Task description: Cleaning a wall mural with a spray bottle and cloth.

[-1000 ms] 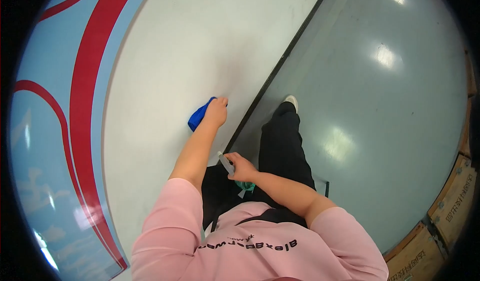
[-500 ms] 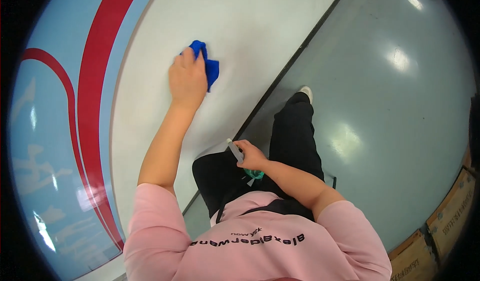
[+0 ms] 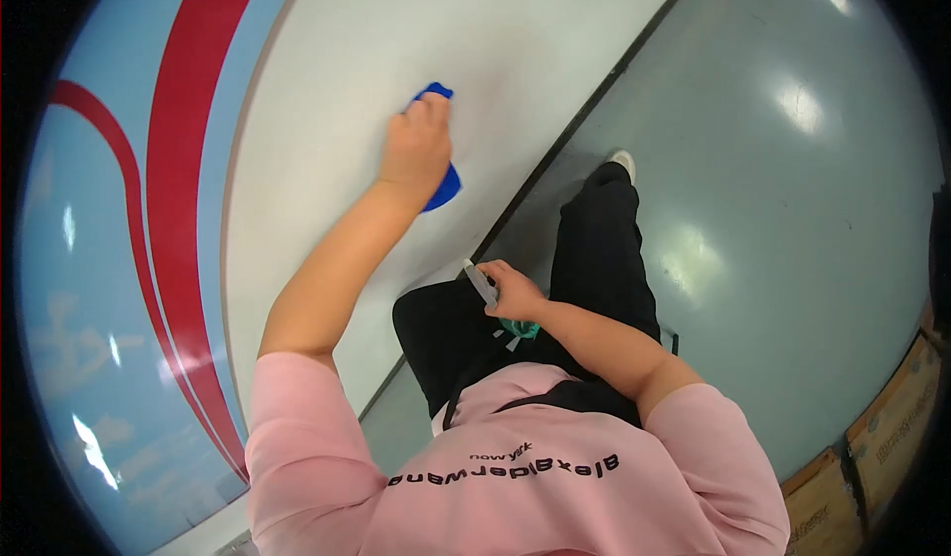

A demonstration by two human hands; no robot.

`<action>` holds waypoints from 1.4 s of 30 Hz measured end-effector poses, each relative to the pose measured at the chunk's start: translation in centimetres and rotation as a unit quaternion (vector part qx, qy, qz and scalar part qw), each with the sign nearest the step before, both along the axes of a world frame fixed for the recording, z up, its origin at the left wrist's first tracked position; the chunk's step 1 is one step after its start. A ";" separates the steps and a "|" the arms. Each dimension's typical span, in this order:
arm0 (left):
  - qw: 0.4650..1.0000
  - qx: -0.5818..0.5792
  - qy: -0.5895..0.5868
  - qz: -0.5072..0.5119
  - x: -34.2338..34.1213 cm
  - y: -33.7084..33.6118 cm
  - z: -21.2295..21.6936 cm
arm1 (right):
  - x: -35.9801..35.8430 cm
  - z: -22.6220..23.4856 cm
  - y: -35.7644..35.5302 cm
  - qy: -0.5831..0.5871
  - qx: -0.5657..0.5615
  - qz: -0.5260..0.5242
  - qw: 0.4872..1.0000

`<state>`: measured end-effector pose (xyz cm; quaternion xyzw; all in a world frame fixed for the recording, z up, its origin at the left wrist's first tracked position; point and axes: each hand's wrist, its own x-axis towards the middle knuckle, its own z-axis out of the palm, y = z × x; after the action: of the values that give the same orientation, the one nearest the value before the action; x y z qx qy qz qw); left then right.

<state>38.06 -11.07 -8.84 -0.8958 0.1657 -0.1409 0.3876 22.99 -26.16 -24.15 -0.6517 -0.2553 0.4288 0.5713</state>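
My left hand [image 3: 416, 147] presses a blue cloth [image 3: 444, 189] flat against the white wall panel [image 3: 307, 130], its fingers bent over the fabric. Parts of the cloth show above the fingertips and below the palm. Down by my lap, my right hand [image 3: 518, 291] grips a spray bottle [image 3: 481, 284] around its neck. The bottle has a grey spray head with a pale nozzle pointing toward the wall. Its green see-through body shows beneath the hand, partly hidden by the hand and wrist.
Left of the white panel runs a glossy light-blue panel [image 3: 89, 199] with red bands. A dark strip [image 3: 555, 155] edges the wall's foot along the grey-green floor [image 3: 753, 239]. Cardboard boxes [image 3: 897, 437] stand at the lower right. My bent leg is close to the wall.
My left hand and the cloth have slid right and slightly down across the white panel. My right hand still holds the spray bottle, slightly higher and further right in view.
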 end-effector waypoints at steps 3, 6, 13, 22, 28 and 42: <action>0.994 0.109 0.006 0.004 0.1 -0.7 -2.6 | 0.1 -0.6 0.4 0.001 -0.002 -0.001 1.000; 0.992 0.075 0.091 0.035 -0.3 -0.5 -3.0 | -0.2 -1.0 0.6 -0.004 -0.010 -0.013 1.000; 0.999 -0.028 -0.018 0.019 -0.2 1.0 -1.0 | 0.1 -0.2 0.1 -0.008 -0.018 -0.004 1.000; 0.995 0.012 0.088 0.046 -2.1 1.0 -2.7 | -1.0 -1.6 0.5 -0.048 0.008 -0.063 0.997; 0.997 -0.037 -0.002 0.073 -6.5 1.6 -1.5 | -1.5 -1.8 0.2 -0.026 0.009 -0.045 0.999; 0.995 -0.039 0.026 0.091 -6.5 1.1 -3.2 | -2.3 -6.3 1.6 -0.049 0.072 -0.078 0.993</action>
<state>31.59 -9.94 -12.00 -0.9249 0.0877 -0.0877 0.3595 20.66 -24.57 -30.41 -0.6468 -0.2616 0.3309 0.6354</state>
